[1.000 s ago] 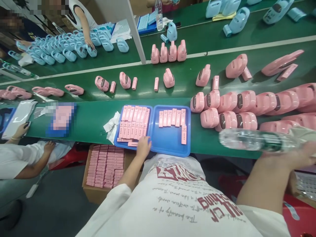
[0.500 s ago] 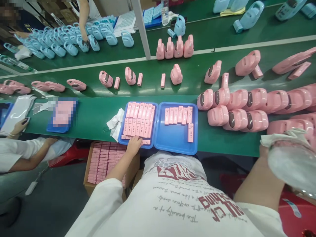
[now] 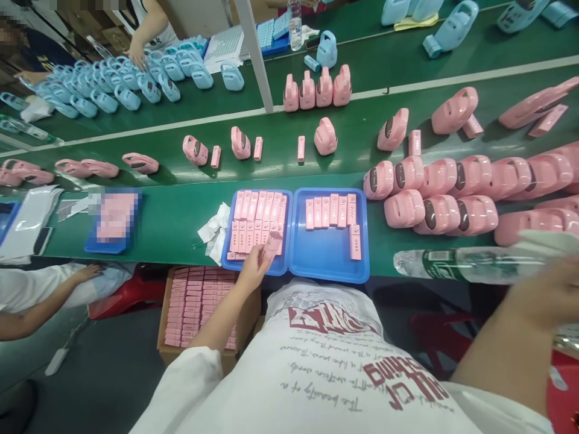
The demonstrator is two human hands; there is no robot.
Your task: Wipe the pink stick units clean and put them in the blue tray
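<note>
I see bare desk (image 3: 176, 217) at centre left, between the blue trays (image 3: 328, 265) and a blurred tray; pink casings (image 3: 434, 199) (closely packed) and a water bottle (image 3: 456, 264) block the right.

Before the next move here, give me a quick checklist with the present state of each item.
1. Left hand grips a pink bar lifted over the left blue tray: ok.
2. Right blue tray has bare floor for another bar: ok.
3. Right hand on the clear bottle: touching it, grip blurred, cannot tell.
4. Bottle lies on its side at the near table edge; whether it rests steady: cannot tell.
5. Pink housings stand apart from both trays: ok.
</note>
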